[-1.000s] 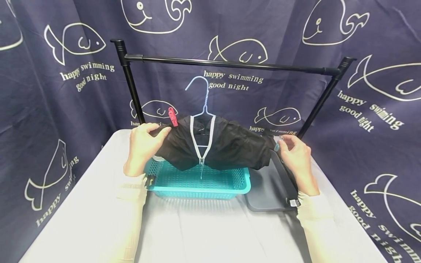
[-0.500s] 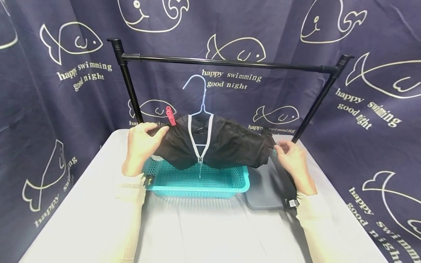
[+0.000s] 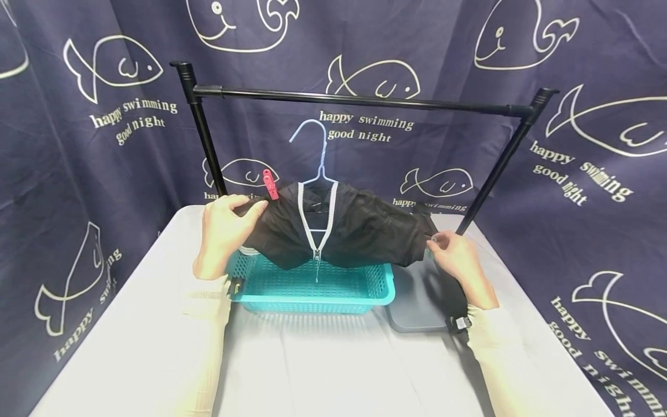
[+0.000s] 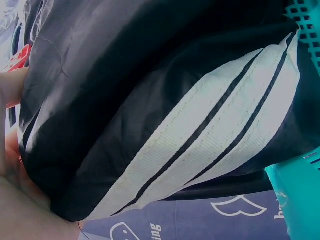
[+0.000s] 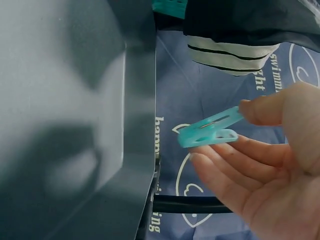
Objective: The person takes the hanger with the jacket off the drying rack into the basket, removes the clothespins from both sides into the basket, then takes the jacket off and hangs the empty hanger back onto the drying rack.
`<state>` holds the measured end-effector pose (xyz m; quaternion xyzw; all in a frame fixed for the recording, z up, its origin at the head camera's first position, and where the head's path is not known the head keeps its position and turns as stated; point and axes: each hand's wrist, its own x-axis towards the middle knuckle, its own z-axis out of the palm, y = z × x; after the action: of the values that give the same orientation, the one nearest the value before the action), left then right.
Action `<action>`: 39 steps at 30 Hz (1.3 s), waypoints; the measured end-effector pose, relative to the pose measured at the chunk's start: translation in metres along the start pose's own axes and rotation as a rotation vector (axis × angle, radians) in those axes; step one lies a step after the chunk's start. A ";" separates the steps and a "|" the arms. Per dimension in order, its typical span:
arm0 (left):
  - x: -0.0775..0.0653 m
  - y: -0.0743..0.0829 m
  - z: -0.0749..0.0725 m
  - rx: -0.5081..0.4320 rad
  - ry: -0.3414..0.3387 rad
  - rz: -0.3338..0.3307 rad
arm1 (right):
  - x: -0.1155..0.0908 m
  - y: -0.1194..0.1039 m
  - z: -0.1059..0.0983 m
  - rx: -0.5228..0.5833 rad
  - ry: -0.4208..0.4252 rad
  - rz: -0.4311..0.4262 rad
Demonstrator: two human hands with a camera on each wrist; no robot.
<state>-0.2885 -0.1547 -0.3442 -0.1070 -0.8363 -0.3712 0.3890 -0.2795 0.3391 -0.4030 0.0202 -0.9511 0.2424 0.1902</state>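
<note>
A small black jacket (image 3: 375, 231) with a white zip hangs on a light blue wire hanger (image 3: 323, 156), whose hook stands free in the air. My left hand (image 3: 224, 234) grips the jacket's left-side sleeve, thumb close beside a red clothespin (image 3: 270, 185) clipped at that shoulder. White stripes (image 4: 200, 125) run along this sleeve in the left wrist view. Between the thumb and fingers of my right hand (image 3: 461, 258) a teal clothespin (image 5: 205, 134) is pinched, its handle ends toward the palm. It is held beside the cuff of the other sleeve, apart from the striped fabric (image 5: 230, 55).
Beneath the jacket stands a turquoise basket (image 3: 312, 304) on the white table (image 3: 312, 370). To its right lies a grey tray (image 3: 417, 310), partly under the sleeve and right arm. A black rack bar (image 3: 339, 99) spans behind, above the hanger.
My right hand has moved left and slightly down with the teal clothespin, nearer the sleeve's end. My left hand keeps its grip; the whole head view has shifted slightly.
</note>
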 end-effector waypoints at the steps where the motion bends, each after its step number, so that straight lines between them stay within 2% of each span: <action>1: 0.000 0.000 0.000 0.000 0.000 0.000 | 0.000 0.000 0.000 -0.006 -0.020 0.000; 9: 0.000 0.000 -0.001 0.002 -0.001 -0.007 | 0.000 0.003 0.005 -0.043 -0.199 0.030; 13: 0.000 0.001 -0.001 0.000 -0.004 -0.011 | 0.000 0.005 0.008 -0.045 -0.250 0.033; 39: 0.000 0.003 -0.004 -0.004 -0.015 0.002 | -0.004 0.002 0.004 -0.069 -0.257 0.062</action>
<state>-0.2851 -0.1553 -0.3410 -0.1116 -0.8383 -0.3717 0.3830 -0.2774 0.3394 -0.4085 0.0149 -0.9756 0.2105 0.0598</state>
